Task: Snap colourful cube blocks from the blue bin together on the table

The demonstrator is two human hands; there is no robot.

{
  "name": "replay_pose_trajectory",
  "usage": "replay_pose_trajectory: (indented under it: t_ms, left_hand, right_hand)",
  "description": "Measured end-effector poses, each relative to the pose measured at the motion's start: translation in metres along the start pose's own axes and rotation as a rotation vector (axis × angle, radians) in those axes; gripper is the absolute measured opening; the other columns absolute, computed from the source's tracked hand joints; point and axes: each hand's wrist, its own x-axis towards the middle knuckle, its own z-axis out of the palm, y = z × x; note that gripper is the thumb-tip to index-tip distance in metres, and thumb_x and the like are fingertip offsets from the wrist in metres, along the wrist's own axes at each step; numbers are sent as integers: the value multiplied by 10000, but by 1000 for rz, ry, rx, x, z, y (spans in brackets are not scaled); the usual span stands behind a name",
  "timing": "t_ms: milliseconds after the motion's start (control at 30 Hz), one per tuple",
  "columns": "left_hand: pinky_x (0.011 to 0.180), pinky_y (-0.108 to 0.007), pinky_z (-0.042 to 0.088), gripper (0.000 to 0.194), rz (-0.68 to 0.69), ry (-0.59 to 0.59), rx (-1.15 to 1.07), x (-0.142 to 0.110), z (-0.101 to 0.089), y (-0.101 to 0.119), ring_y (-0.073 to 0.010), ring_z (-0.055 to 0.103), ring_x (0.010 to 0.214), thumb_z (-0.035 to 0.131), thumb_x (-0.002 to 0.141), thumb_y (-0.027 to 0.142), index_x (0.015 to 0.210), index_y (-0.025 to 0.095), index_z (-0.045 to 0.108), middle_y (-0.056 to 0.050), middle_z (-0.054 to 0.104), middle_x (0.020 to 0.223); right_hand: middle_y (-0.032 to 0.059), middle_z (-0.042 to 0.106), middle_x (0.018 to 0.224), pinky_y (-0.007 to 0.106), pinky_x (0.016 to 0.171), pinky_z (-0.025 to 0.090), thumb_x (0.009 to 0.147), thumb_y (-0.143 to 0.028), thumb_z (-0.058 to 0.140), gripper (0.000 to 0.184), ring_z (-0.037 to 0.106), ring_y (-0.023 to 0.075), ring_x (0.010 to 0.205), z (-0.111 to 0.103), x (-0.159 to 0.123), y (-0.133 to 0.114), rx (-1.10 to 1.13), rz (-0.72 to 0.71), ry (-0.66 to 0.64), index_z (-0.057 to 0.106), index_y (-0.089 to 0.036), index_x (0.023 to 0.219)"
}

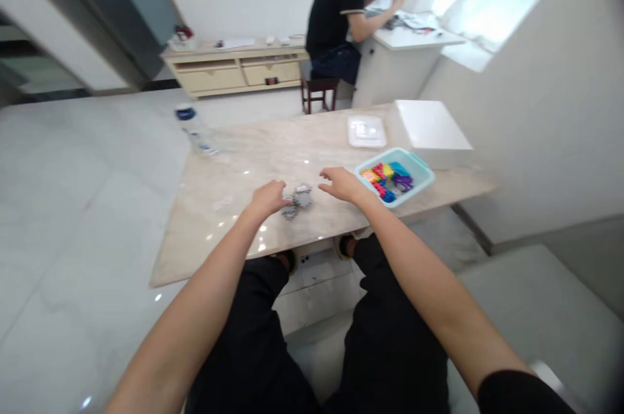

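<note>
Grey gear-shaped pieces (303,196) lie together on the pale marble-look table (253,157), between my two hands. At their left is my left hand (270,198), fingers apart, with its thumb reaching to the edge of the nearest piece; whether it touches is unclear. My right hand (340,184) hovers right of the pieces, holding nothing, its thumb and fingers spread. Just beyond the right wrist stands a light-blue plastic bin (422,180) holding brightly coloured small parts (383,175) in red, yellow, blue and purple, plus some grey.
A clear plastic container (366,132) and a large white box (431,125) occupy the table's far right. Toward the far left corner stands a clear bottle (195,131) with a dark-blue cap. Another person (334,4) sits at a white desk (414,39) beyond, near a low cabinet (214,79).
</note>
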Motion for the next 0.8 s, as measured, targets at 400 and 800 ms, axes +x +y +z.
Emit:
replay_pose_trajectory:
  t_ms: [400,800]
  left_hand:
    - [920,-349,548,546,155,-7,-13,30,-12,48,-339,738,1244,535,1023,571,1407,213,685,-145,772,1404]
    - [939,-395,558,479,174,22,20,31,-14,84,-371,707,1304,605,1012,516,1377,220,699,-133,762,1436]
  right_hand:
    - [261,799,1207,393,998,579,1103,-311,529,346,771,340,1136,-62,-84,60,-129,599,178,795,-95,1150]
    - [132,836,1166,300,1020,514,1063,-184,485,341,747,249,1091,-59,-58,73,27,205,163,819,-139,1122]
